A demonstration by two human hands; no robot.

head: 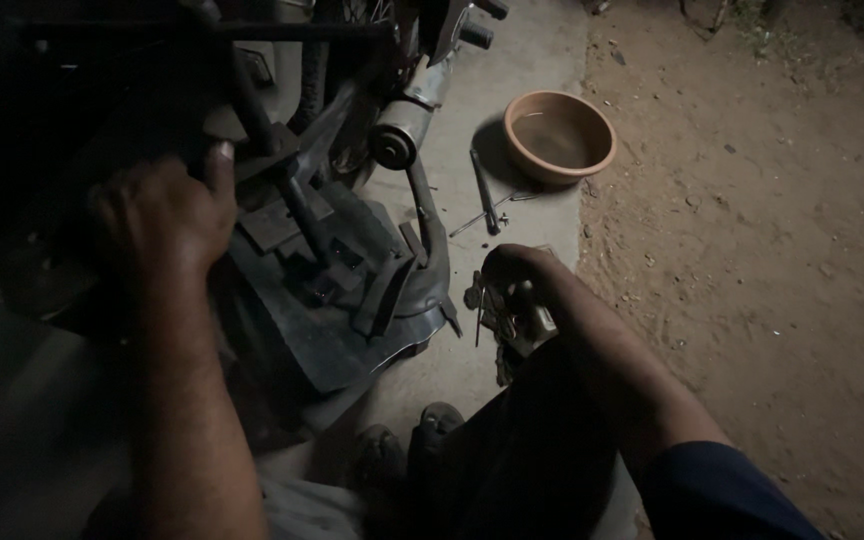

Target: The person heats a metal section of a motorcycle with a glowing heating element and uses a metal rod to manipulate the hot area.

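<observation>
Black rubber sheet point(322, 320) lies on the concrete under a dark metal press point(282, 170), where the left hand point(162, 215) grips the frame; the right hand point(512, 290) closes around small metal pieces point(497, 315) near a clay bowl point(559, 135).

Taking the clay bowl point(559, 135) as landmark: the brown dirt ground point(762, 260) to its right and below lies open, with only small pebbles, so a hand passes freely there. Just left of the bowl, thin metal rods point(485, 195) lie on the concrete strip point(522, 60), narrowing that path. Farther left, the dark machine frame point(352, 250), its lever with a round end point(394, 145) and black rubber sheet point(332, 340) crowd the space.
</observation>
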